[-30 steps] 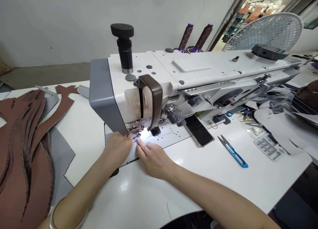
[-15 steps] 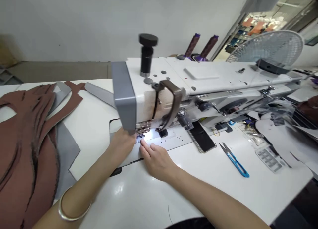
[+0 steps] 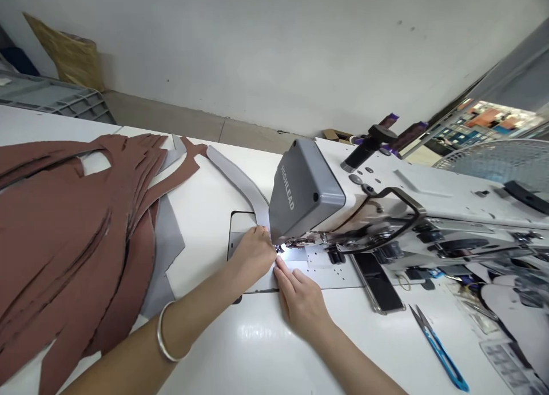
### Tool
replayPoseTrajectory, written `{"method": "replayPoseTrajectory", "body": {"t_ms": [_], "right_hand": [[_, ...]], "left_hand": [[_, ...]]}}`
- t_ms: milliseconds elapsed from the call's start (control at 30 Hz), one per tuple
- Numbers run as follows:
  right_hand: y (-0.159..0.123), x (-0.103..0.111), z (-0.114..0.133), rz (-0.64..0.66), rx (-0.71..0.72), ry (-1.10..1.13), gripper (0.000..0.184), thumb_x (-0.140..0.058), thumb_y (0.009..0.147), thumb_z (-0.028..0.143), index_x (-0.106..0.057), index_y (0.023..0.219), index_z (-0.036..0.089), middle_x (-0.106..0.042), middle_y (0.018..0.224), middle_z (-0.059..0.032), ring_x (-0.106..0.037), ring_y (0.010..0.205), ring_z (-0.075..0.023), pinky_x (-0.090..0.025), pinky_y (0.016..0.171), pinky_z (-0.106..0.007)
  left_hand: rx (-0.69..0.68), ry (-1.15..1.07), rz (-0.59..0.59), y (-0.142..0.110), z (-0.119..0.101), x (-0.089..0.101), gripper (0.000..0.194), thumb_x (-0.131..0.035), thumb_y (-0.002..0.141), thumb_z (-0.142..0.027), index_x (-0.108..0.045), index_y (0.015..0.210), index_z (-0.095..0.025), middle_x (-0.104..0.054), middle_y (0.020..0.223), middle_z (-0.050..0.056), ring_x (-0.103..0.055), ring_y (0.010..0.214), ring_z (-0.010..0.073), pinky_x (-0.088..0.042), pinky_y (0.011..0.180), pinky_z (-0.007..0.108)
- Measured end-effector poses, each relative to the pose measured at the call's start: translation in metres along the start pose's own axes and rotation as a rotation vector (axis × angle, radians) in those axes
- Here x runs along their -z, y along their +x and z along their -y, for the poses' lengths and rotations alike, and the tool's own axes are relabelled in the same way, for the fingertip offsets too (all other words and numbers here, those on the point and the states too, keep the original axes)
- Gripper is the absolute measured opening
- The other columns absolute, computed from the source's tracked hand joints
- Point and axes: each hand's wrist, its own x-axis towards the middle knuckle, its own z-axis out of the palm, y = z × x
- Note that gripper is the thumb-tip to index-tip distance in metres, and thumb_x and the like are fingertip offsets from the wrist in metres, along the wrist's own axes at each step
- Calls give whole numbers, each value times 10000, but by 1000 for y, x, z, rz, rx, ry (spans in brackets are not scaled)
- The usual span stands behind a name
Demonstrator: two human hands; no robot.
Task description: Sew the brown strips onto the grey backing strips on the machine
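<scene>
A grey strip of material [image 3: 240, 180] curves across the table, past the machine head and under my left hand [image 3: 254, 251]. My left hand is closed on it, fingers curled down beside the lit needle area of the sewing machine [image 3: 306, 192]. My right hand [image 3: 302, 303] lies on the metal bed plate [image 3: 338, 275] just in front of the needle. Its fingers are pressed together, the tips close to the presser foot; whatever lies under them is too small to make out. The machine head partly hides the foot and the strip's near end.
Brown cut pieces [image 3: 81, 229] are heaped on the left, over grey pieces [image 3: 165, 252]. A phone [image 3: 380, 283] and blue thread snips [image 3: 441, 349] lie to the right. Thread cones [image 3: 409, 136] and a fan [image 3: 497, 163] stand behind the machine; a grey crate [image 3: 55, 98] is at far left.
My view has swung left and tilted, so the machine and hands appear farther right and more of the brown heap shows. Both hands stay by the needle; more of the grey strip is visible.
</scene>
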Motion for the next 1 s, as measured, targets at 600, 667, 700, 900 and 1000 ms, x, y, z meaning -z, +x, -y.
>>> {"method": "replayPoseTrajectory", "body": {"t_ms": [600, 667, 700, 900, 1000], "right_hand": [[1, 1, -1, 33, -12, -17, 338, -396, 887, 68, -613, 1147, 63, -582, 1305, -193, -465, 654, -194, -444, 532, -309], [0, 1, -2, 50, -14, -13, 337, -412, 876, 67, -608, 1149, 55, -566, 1323, -200, -469, 661, -194, -449, 538, -310], [0, 1, -2, 60, -14, -10, 338, -418, 868, 65, -606, 1149, 53, -557, 1335, -199, -471, 663, -194, -450, 540, -310], [3, 3, 0, 141, -38, -20, 353, -441, 824, 64, -617, 1130, 58, -536, 1368, -178, -505, 677, -199, -478, 561, -320], [5, 6, 2, 189, -62, -15, 368, -458, 777, 40, -633, 1098, 81, -537, 1373, -158, -542, 696, -207, -507, 579, -329]], "left_hand": [[10, 162, -9, -2, 4, -8, 269, -471, 768, 43, -685, 798, -117, -644, 861, 132, -593, 896, 271, -452, 742, 367], [6, 174, -6, -1, 4, -5, 280, -474, 761, 55, -691, 827, -107, -651, 881, 142, -603, 901, 275, -457, 749, 372], [5, 173, 0, -1, 4, -3, 279, -479, 760, 57, -693, 827, -108, -655, 883, 143, -611, 898, 275, -462, 752, 371], [69, -68, 3, -7, 26, 23, 247, -491, 820, -50, -701, 813, -179, -701, 949, 97, -652, 924, 237, -512, 805, 354], [255, -438, -250, -21, 48, 65, 180, -517, 835, -201, -696, 856, -189, -717, 1014, 69, -655, 955, 200, -518, 886, 344]]}}
